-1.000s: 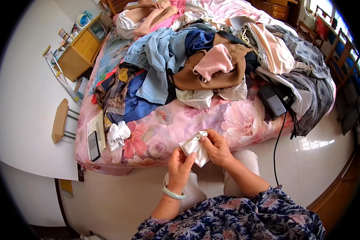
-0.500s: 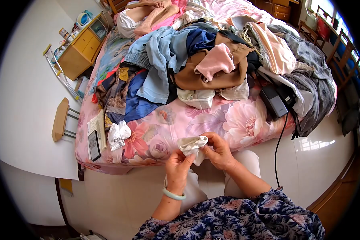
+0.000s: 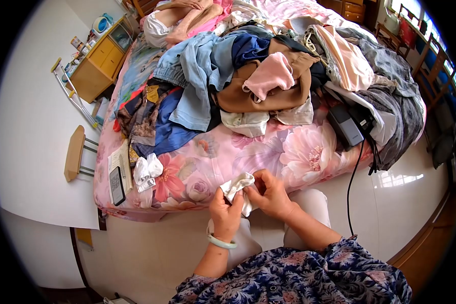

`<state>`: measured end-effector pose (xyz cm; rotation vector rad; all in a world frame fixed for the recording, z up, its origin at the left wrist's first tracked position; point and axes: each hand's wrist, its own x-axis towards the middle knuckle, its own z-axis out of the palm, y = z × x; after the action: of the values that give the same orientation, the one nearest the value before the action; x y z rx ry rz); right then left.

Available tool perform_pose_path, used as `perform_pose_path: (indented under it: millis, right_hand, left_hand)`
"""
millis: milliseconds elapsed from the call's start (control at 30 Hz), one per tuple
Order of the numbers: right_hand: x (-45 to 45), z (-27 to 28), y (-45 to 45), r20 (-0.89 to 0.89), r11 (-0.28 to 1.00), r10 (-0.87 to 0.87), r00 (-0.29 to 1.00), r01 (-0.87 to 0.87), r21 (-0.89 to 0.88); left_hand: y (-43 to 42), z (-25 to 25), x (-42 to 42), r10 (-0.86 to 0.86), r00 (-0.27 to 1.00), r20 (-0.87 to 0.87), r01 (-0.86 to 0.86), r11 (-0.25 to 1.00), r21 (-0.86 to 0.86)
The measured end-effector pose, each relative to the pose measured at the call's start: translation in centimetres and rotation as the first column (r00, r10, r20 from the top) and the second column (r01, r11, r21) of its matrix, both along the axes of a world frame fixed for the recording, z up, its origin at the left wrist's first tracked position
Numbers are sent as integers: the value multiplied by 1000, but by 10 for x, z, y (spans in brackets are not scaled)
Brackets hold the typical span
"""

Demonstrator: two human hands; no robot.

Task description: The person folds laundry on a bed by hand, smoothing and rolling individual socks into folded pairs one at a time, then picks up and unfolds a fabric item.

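Note:
In front of my knees, just off the bed's near edge, a small white sock [image 3: 237,185] is bunched between my two hands. My left hand [image 3: 225,215], with a pale bangle at the wrist, grips its left side between thumb and fingers. Closed on its right side is my right hand [image 3: 271,195], thumb and fingertips pinching the fabric. Part of the sock hangs below the fingers. On the bed to the left lies a white cloth bundle [image 3: 148,168], close to a phone [image 3: 117,185].
A large heap of clothes covers the bed [image 3: 197,187], with a pink cloth [image 3: 269,76] on top. A grey box-shaped device [image 3: 345,126] with a black cable [image 3: 350,197] sits at right. Another person's legs [image 3: 197,23] rest at the far side. A crutch [image 3: 76,93] leans left.
The white sock has shifted slightly left and is bunched differently. My right hand has turned and moved closer to my left. The far person's arm and legs have shifted slightly.

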<state>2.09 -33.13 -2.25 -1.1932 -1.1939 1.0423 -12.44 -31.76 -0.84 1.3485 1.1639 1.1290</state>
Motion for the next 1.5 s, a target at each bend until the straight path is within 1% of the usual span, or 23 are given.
perform_pose_path:
  millis: [33, 67, 133, 233, 300, 367, 467, 567, 600, 667, 800, 867, 933, 1000, 1033, 1100, 1133, 1200, 1233, 1333, 1400, 1467, 1500]
  right_hand:
    - [-1, 7, -2, 76, 999, -20, 997, 17, 40]
    - [-1, 11, -3, 152, 996, -44, 987, 32, 80]
    - [-4, 12, -3, 115, 996, 11, 993, -21, 91]
    - [-9, 4, -2, 36, 989, 70, 997, -75, 127]
    - [-9, 1, -2, -9, 986, 74, 997, -71, 148]
    - [-5, 1, -5, -1, 976, 194, 981, -193, 98]
    - [-1, 7, -6, 20, 952, 297, 955, -298, 72]
    - [1, 12, -5, 136, 954, 279, 951, -291, 76]
    - [1, 10, -3, 136, 955, 276, 951, -288, 77]
    - [0, 5, 0, 275, 925, 218, 936, -288, 248]
    - [8, 17, 0, 244, 928, 301, 922, -342, 146]
    - [15, 13, 3, -153, 913, 406, 901, -406, 34]
    - [15, 17, 4, -56, 912, 410, 910, -408, 41]
    - [17, 19, 5, -217, 889, 439, 872, -456, -33]
    - [17, 16, 7, -216, 891, 437, 873, -453, -32]
    - [16, 9, 11, -555, 938, 223, 801, -332, -103]
    - [16, 10, 10, -557, 937, 222, 800, -333, -104]
    - [17, 14, 9, -643, 857, 330, 691, -505, -104]
    - [19, 12, 8, -589, 813, 428, 685, -576, -79]
    - [14, 3, 5, -639, 756, 456, 620, -648, -90]
    - [9, 1, 1, -680, 784, 428, 596, -619, -49]
    - [6, -6, -1, -792, 749, 396, 465, -662, -14]
    - [5, -8, -2, -793, 751, 394, 466, -660, -15]
  left_hand:
    - [1, -2, -2, 28, 987, -160, -18, 998, 68]
    - [1, -2, -3, 28, 987, -161, -17, 998, 68]
    - [4, 2, -1, 76, 958, -275, -39, 990, 135]
    - [3, 10, 2, 114, 940, -322, -83, 991, 109]
    - [4, 0, 1, 144, 935, -324, -93, 981, 167]
    - [2, -3, 0, 171, 929, -328, -101, 970, 222]
    - [2, -3, -3, 164, 941, -297, -119, 979, 163]
    - [0, 10, -11, -102, 992, -74, 101, 995, -21]
    - [0, 12, -8, -105, 992, -74, 103, 994, -20]
    - [-1, 14, -4, -102, 990, -99, 106, 994, 32]
    - [4, 10, -14, -106, 993, -46, 99, 986, -135]
    - [6, 10, -16, -100, 986, 132, 117, 985, -125]
    - [7, 9, -20, -132, 989, 66, 140, 982, -126]
    - [9, 11, -23, -172, 972, 161, 205, 954, -217]
    - [9, 11, -24, -175, 971, 162, 208, 954, -215]
    - [5, 9, -27, -199, 886, 420, 310, 926, -215]
    - [4, 11, -28, -197, 886, 419, 309, 926, -218]
    - [0, 17, -28, -241, 827, 508, 395, 892, -220]
    - [0, 16, -29, -242, 827, 507, 397, 891, -223]
    - [-1, 13, -32, -273, 782, 560, 475, 842, -254]
    - [-2, 11, -34, -333, 749, 572, 543, 803, -244]
    - [-4, 10, -36, -352, 721, 597, 581, 777, -243]
    - [-5, 11, -35, -373, 689, 621, 618, 750, -235]
